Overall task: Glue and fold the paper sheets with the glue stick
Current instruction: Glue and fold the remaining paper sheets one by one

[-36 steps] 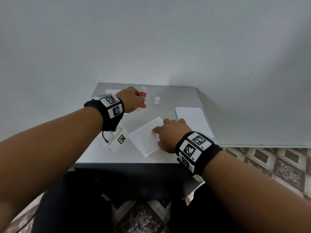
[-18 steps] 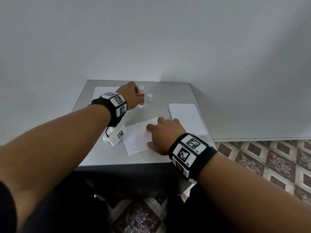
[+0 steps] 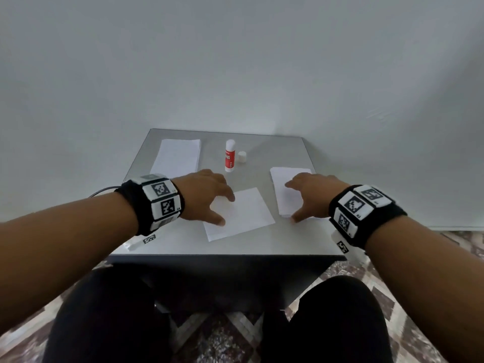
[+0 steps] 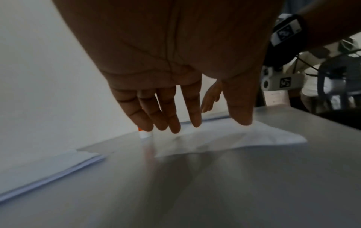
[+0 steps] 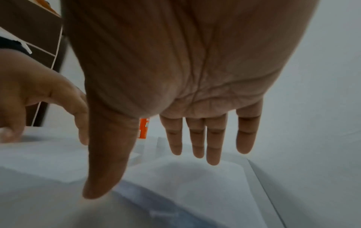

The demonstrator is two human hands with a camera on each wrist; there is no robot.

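Bench (image 3: 262, 244): grey top at the centre of the head view, against a pale wall, patterned floor below it.
Folded sheet (image 3: 238, 213): white, lying flat at the middle of the bench, turned a little askew; in the left wrist view (image 4: 224, 138) it sits just right of centre.
Left hand (image 3: 201, 197): left of centre in the head view, over the near-left corner of the folded sheet, fingers (image 4: 173, 115) straight and spread, tips pointing down at the paper, gripping nothing; whether they touch it cannot be told.
Right hand (image 3: 314, 197): right of centre in the head view, over the right paper stack, fingers (image 5: 213, 146) straight and slightly apart, thumb spread wide toward the near edge, holding nothing.
Right paper stack (image 3: 284, 189): white sheets at the right side of the bench, partly under the right hand.
Left paper stack (image 3: 176, 157): white sheets at the far left of the bench, well apart from both hands.
Glue stick (image 3: 229, 156): upright, red and white, at the far middle of the bench, uncapped end up, in neither hand.
Cap (image 3: 242, 157): small and white, just right of the glue stick.
Wristbands (image 3: 161, 200): black with square markers, one on each wrist.
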